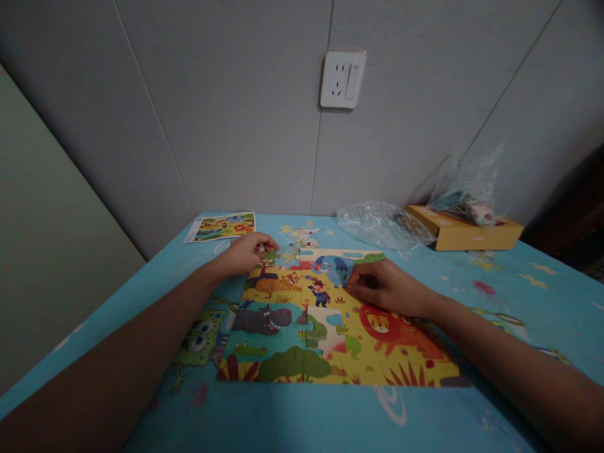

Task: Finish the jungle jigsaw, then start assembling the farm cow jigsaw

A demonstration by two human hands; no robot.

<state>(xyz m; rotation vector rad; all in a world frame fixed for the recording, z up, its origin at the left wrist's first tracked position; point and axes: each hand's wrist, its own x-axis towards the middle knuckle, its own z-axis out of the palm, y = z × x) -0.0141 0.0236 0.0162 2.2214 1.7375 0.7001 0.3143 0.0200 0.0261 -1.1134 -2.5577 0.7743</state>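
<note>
Indoors, grey wall (245, 113), blue tablecloth (264, 418), jigsaw (321, 302), left hand (245, 253) and right hand (387, 288) half-curled, grips unclear

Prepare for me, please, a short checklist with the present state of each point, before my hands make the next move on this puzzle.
1. Left hand at the puzzle's far left corner: ok.
2. Right hand gripping something beside the printed elephant: cannot tell, the view under it is hidden.
3. Far edge complete: not ok, the tablecloth seems to show through a gap near the left hand.
4. Middle piece matching its surroundings: not ok, its pale, sky-like colours break the yellow ground.
5. Picture sheet in sight: ok, at the back left.
6. Yellow box apart from the puzzle: ok, at the back right.
</note>
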